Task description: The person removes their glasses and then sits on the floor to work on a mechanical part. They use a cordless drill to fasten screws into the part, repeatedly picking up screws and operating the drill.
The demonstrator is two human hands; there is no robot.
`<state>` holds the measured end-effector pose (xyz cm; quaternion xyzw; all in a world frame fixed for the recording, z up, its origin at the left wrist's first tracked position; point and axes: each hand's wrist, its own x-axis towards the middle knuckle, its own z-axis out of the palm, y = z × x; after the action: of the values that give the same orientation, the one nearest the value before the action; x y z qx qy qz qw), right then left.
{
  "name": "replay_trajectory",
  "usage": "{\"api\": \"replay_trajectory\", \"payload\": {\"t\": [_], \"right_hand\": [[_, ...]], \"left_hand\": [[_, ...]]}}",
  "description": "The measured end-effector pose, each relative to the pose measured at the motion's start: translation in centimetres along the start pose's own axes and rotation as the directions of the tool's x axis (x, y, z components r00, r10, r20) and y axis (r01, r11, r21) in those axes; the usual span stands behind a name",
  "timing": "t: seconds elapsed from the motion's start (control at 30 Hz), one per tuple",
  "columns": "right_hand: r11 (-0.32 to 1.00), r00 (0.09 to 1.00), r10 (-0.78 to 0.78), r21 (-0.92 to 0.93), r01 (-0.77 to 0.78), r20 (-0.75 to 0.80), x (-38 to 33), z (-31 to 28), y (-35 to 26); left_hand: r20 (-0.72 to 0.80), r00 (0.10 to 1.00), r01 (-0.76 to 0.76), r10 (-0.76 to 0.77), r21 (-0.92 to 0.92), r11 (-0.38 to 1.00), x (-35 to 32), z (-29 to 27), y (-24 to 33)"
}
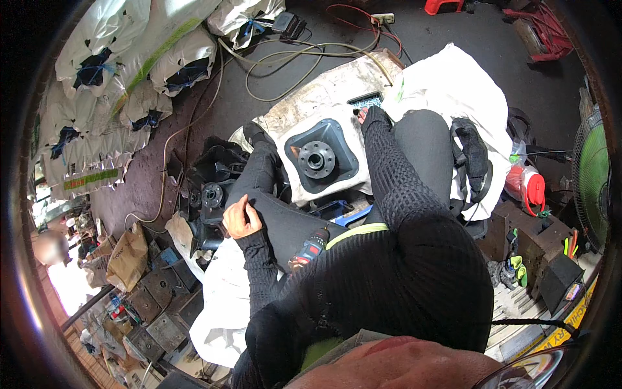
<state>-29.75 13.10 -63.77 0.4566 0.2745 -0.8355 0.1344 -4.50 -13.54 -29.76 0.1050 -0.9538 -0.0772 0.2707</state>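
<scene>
A black, square-cornered housing [340, 144] with a round, drilled metal flange [317, 159] faces up on a white-cloth-covered support [303, 194] between my legs. My right hand [363, 115] reaches past its far right corner to a small dark tray [355, 102] of small shiny pieces, which look like screws. The sleeve hides most of those fingers. Over my left thigh, my left hand [241, 219] is loosely bent, fingers partly apart, with nothing visible in it. A cordless drill [315, 245] lies on my lap, touched by neither hand.
More dark flanged parts [212, 193] stand beside my left leg. White wrapped bundles [103, 84] fill the far left. Hoses and cables [285, 57] loop across the floor ahead. To my right are a red-lidded jug [535, 190] and a green fan [593, 178]. Metal blocks [155, 285] lie at left.
</scene>
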Motion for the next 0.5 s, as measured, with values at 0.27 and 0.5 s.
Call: {"api": "replay_trajectory", "payload": {"t": [0.27,0.5], "right_hand": [[0.992,0.996,0.076,0.103,-0.071,-0.047,0.3,-0.6,-1.1],[0.989,0.964,0.071,0.105,-0.1,0.257,-2.3,1.8,-2.8]], "left_hand": [[0.002,1.0,0.003,-0.003,-0.003,1.0,-0.1,-0.4,0.0],[-0.004,1.0,0.006,-0.006,-0.033,0.999,-0.1,0.1,-0.3]]}}
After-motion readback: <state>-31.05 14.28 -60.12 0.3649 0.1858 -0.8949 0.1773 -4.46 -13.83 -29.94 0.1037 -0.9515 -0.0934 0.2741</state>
